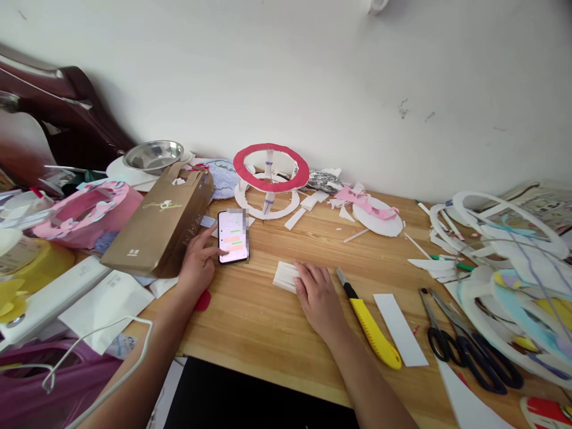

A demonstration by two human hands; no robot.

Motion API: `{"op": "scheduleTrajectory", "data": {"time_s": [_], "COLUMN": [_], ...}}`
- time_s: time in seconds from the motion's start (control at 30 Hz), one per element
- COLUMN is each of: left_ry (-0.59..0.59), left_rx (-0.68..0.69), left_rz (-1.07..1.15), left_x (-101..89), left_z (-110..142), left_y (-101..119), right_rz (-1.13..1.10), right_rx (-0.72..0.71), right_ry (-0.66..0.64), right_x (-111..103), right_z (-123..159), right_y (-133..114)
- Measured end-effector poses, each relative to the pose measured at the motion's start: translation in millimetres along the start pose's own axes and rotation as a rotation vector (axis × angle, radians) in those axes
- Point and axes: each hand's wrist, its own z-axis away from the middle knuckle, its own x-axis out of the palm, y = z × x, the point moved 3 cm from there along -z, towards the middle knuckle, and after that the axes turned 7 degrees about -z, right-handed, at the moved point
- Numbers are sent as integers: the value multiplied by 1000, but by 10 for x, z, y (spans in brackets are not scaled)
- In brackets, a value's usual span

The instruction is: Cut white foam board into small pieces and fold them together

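Observation:
My left hand [198, 262] is at the lit smartphone [232, 241], its fingers apart; one digit touches the lower screen and another reaches along the left edge. A chat-like page shows on the screen, partly pixelated. My right hand [318, 293] rests with its fingers laid over the right end of a small ridged white strip piece [285, 275] on the table. Just right of that hand lies a yellow utility knife [373, 330] with its blade out. Behind the phone stands a two-tier ring frame with a red top ring [271, 186] and white posts.
A brown paper bag [156, 220] lies left of the phone. Scissors [473, 345], a white strip [400, 329] and white rings [509, 220] fill the right side. Paper scraps and a white disc [378, 220] lie near the wall. A white cable [147, 339] crosses my left forearm.

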Motion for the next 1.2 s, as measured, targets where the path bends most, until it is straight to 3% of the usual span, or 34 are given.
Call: {"op": "scheduleTrajectory", "data": {"time_s": [0.1,0.23,0.4,0.5,0.7,1.07,1.2], "left_ry": [34,-25,-88,-64,-86,22,115], "left_rx": [33,58,-34,-114,-91,-37,80], "left_rz": [14,23,-75,-90,-86,30,-46], "left_x": [-40,24,128,139,124,13,-120], "left_z": [12,11,3,12,29,12,51], "left_y": [20,-36,-131,-142,-117,-65,150], "right_rz": [-5,-10,5,-18,-20,-21,-17], "right_rx": [7,5,1,3,16,18,4], "right_ry": [-9,-9,-3,-2,-11,-19,-14], "right_x": [-1,-10,-13,-10,-1,-11,-15], "right_z": [2,4,7,5,10,4,-1], "right_y": [-1,-11,-14,-9,1,-8,-14]}}
